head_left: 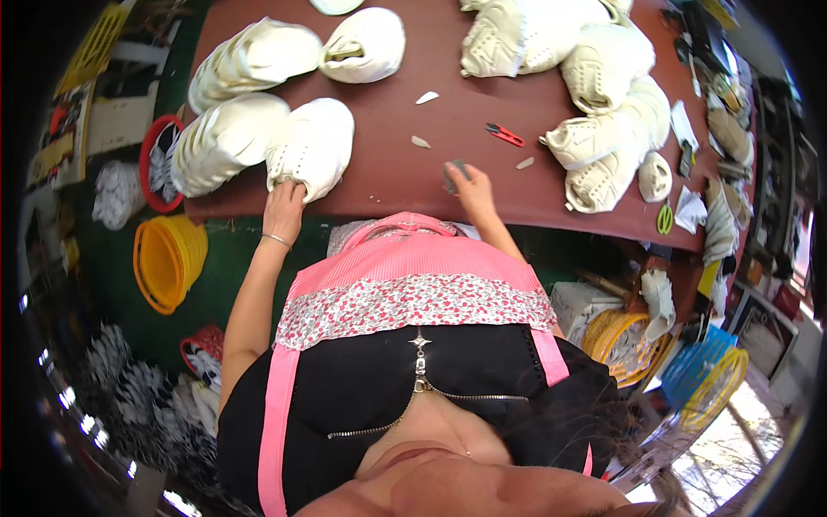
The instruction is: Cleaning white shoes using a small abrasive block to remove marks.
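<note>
Two hands at table (388, 185) edge, left hand (284, 207) gripping white shoe (312, 145), right hand (472, 185) closed on grey pad (454, 171).

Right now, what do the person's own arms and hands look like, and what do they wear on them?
Both forearms are bare, with no sleeves and no gloves. The left hand has a thin silver-coloured bangle around its wrist. The right hand shows no ring, watch or bracelet that I can make out.
</note>
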Motion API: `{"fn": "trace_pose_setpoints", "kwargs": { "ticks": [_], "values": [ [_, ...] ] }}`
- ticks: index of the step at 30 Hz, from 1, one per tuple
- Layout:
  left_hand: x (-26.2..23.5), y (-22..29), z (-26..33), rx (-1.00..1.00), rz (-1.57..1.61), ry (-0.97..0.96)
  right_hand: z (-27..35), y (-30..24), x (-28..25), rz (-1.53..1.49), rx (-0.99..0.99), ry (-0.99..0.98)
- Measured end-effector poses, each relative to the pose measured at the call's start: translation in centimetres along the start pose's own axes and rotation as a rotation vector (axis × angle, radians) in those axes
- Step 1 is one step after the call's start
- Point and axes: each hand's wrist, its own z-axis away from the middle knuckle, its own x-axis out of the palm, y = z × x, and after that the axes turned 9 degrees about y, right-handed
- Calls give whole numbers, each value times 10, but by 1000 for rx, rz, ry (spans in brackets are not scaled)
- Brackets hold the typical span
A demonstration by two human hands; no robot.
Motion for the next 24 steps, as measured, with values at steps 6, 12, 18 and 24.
{"fn": "trace_pose_setpoints", "kwargs": {
  "ticks": [6,12,18,24],
  "values": [
    [-10,4,-50,-82,276,27,21,-7,10,213,-63,-109],
    [-29,27,-112,-214,292,377,14,-1,-21,253,-6,39],
    [73,109,-232,-68,797,54,13,-21,-56,249,-16,235],
    [164,207,-337,-506,1042,50,35,-21,-74,251,-40,350]
  ]
}}
